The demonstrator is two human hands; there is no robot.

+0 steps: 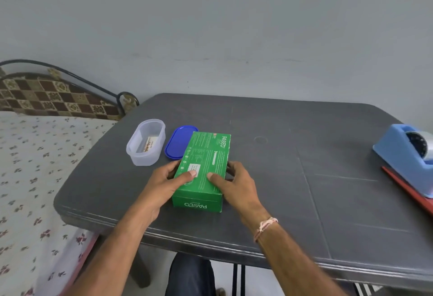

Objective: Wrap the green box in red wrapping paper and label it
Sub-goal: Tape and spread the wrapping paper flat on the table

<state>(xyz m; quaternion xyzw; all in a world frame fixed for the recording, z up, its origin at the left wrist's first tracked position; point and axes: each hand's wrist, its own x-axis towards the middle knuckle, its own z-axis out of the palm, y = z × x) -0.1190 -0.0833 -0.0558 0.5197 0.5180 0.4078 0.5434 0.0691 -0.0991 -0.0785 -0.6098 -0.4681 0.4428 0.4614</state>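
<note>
Left hand [167, 179] and right hand [237, 184] grip green box [207, 152] printed "PASEO".

The green box [203, 166] reads "PASEO" on its top, far end; again on its near end face; its white label seems illegible.

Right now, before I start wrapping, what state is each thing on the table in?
green box: closed, unwrapped, flat on the table.
left hand: grips the box's left side, thumb on top.
right hand: grips its right side, thumb on top.
clear container: upright, lid off.
blue lid: off, flat beside the container.
tape dispenser: roll loaded.
red wrapping paper: flat, partly under the dispenser.
</note>
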